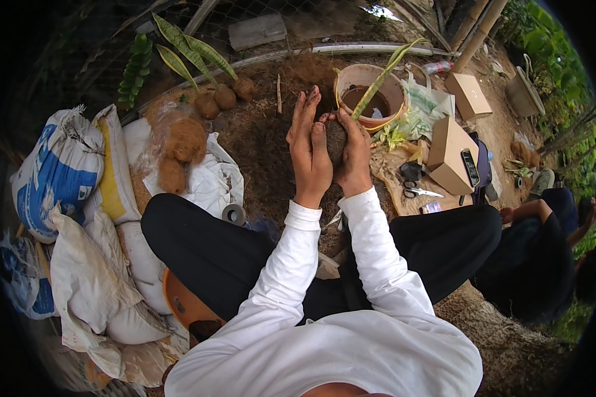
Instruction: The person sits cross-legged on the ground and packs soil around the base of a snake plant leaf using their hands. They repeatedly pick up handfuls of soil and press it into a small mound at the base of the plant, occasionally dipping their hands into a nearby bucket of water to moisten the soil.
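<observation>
A dark ball of soil is cupped between my two palms, above the dirt ground in front of my lap. My left hand lies along its left side, fingers fairly straight and pointing away from me. Around the right side curves my right hand, its fingertips at the far top of the ball. Both hands are smudged with soil. A yellow-edged snake plant leaf slants up beyond my right fingers and seems to come from the ball; its base is hidden. Behind it stands a round plastic pot with brown contents.
Left are fibre-wrapped balls with snake plant leaves, bagged coconut fibre, a tape roll and stuffed sacks. Right are a cardboard box, a phone, scissors and another person.
</observation>
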The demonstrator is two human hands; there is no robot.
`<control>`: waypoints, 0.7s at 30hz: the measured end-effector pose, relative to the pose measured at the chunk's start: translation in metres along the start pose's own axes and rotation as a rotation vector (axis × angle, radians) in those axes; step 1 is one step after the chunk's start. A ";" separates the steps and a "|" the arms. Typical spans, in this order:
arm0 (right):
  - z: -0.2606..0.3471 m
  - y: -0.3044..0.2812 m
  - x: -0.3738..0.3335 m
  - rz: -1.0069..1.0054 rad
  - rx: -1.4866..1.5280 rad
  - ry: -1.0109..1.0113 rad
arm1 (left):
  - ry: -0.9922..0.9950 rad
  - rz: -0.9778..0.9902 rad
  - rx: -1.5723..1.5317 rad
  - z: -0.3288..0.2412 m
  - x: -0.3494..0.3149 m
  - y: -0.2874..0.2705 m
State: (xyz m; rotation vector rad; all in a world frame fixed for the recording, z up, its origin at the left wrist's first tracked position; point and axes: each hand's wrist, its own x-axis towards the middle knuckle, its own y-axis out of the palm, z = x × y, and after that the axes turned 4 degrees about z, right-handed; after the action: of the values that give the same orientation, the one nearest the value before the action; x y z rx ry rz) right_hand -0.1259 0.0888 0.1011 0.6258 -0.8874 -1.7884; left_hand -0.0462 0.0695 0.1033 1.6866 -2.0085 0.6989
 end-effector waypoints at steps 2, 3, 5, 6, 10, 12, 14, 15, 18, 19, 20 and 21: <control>-0.009 -0.002 -0.003 -0.057 -0.086 -0.020 | -0.021 0.016 0.165 0.004 0.001 -0.001; -0.014 -0.004 -0.003 -0.086 -0.132 -0.032 | -0.030 0.021 0.277 0.005 0.000 0.000; -0.018 -0.010 -0.002 -0.097 -0.151 -0.060 | -0.094 0.016 0.214 0.006 -0.001 0.003; -0.017 -0.010 0.000 -0.091 -0.128 -0.039 | -0.132 0.029 0.114 0.009 0.000 0.004; -0.004 -0.009 0.007 -0.088 0.008 0.001 | -0.219 -0.063 -0.467 0.014 0.000 -0.005; 0.004 -0.013 0.014 -0.129 0.114 0.022 | -0.060 0.071 -0.251 0.021 -0.004 -0.016; 0.010 -0.013 0.015 -0.142 0.151 0.010 | 0.026 0.147 -0.125 0.023 -0.006 -0.021; 0.011 -0.015 0.016 -0.164 0.129 -0.003 | 0.044 0.175 -0.098 0.023 -0.007 -0.020; 0.012 -0.019 0.017 -0.203 0.061 -0.003 | 0.143 0.213 0.096 0.021 -0.004 -0.020; 0.011 -0.021 0.017 -0.201 0.054 -0.017 | 0.115 0.211 0.059 0.021 -0.005 -0.019; 0.010 -0.023 0.019 -0.199 0.048 -0.031 | 0.088 0.210 0.023 0.022 -0.007 -0.018; 0.011 -0.021 0.020 -0.194 0.044 -0.045 | 0.063 0.208 -0.010 0.021 -0.007 -0.017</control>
State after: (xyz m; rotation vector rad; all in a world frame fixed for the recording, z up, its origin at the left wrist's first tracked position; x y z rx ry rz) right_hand -0.1535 0.0778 0.0905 0.7231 -0.9248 -1.9669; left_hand -0.0282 0.0589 0.0843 1.4448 -2.1581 0.7999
